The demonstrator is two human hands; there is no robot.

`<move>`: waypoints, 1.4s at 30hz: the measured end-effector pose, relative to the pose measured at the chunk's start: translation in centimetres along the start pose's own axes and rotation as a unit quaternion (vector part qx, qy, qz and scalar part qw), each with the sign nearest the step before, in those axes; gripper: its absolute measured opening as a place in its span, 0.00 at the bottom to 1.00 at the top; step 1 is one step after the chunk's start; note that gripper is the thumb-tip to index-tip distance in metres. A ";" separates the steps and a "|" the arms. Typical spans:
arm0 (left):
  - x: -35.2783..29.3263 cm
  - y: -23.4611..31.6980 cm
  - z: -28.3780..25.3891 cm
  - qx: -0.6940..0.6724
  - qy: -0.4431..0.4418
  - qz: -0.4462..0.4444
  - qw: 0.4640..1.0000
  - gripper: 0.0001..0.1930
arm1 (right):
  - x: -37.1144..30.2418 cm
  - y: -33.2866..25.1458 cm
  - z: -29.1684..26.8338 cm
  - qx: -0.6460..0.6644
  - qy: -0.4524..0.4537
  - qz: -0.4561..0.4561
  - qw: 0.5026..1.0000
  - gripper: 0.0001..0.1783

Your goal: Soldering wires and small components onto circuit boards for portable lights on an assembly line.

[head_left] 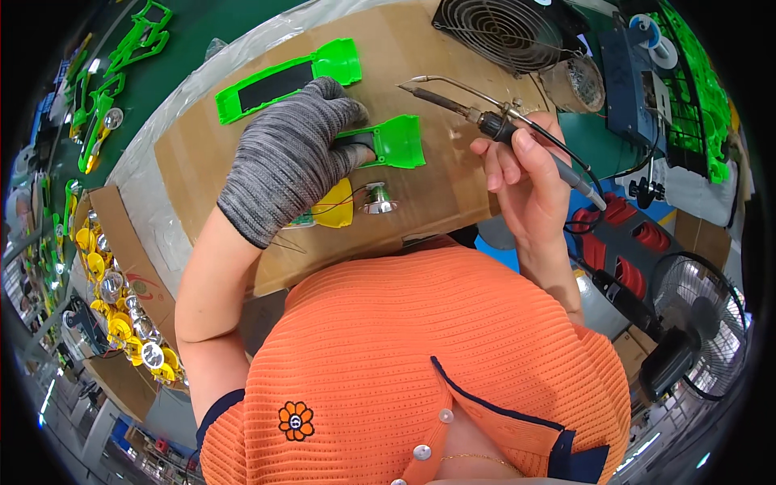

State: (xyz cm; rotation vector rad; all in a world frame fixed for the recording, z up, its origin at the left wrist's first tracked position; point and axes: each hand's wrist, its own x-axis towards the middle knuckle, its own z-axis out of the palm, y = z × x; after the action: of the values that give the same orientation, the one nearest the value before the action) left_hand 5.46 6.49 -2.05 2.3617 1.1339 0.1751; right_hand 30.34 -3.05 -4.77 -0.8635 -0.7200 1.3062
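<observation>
A: Two hands busy mid-frame: your gloved left hand is closed down on the green plastic shell half, pinning it flat to the cardboard sheet.

B: Your bare right hand is curled pen-style round the black-handled soldering iron, tip raised clear, upper centre.

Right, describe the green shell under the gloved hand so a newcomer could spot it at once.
Start at the brown cardboard sheet covering the bench. Near its middle the left hand, in a grey knit glove, presses on a green plastic shell. Unlike the other green shell lying free farther back, this one is pinned by the glove, beside a yellow part.
</observation>
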 end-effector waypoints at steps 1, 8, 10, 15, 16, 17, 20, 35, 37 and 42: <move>0.0 0.2 -0.1 0.002 -0.002 -0.001 1.000 0.16 | 0.0 -0.3 0.5 -0.024 0.014 0.021 0.999 0.06; -3.3 -0.4 -1.9 -0.131 0.101 -0.001 0.986 0.12 | -0.2 0.7 0.5 0.009 -0.023 0.054 0.998 0.06; -5.3 -0.5 -2.1 -0.095 0.126 0.006 0.987 0.12 | -0.5 1.1 0.6 0.015 -0.029 0.062 0.998 0.06; -7.1 0.0 -0.4 0.032 0.135 0.018 0.990 0.10 | -0.4 1.9 1.3 0.027 -0.058 0.085 0.994 0.06; -7.2 -0.1 0.1 0.022 0.151 0.025 0.988 0.10 | -0.4 2.1 1.6 0.039 -0.057 0.092 0.993 0.05; -7.1 -0.2 0.5 0.010 0.166 0.035 0.985 0.09 | -0.4 2.2 1.8 0.051 -0.053 0.098 0.992 0.05; -6.7 0.4 1.2 0.012 0.199 0.039 0.979 0.07 | -0.6 3.2 2.9 0.118 -0.034 0.125 0.984 0.06; -4.1 1.4 0.4 0.001 0.064 -0.076 0.995 0.07 | 3.7 -3.4 2.2 -0.269 -0.187 0.100 0.939 0.08; -4.0 1.5 0.4 0.002 0.059 -0.088 0.994 0.07 | 4.1 -3.4 2.3 -0.301 -0.201 0.099 0.927 0.09; -3.9 1.3 0.5 -0.002 0.062 -0.084 0.995 0.07 | 4.5 -3.1 3.1 -0.318 -0.197 0.153 0.915 0.08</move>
State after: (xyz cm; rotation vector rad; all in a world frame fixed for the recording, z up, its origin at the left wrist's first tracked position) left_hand 3.99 2.71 -1.42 2.2659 1.3835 0.2681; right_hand 29.90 1.62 -0.68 -1.2854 -1.4227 1.5736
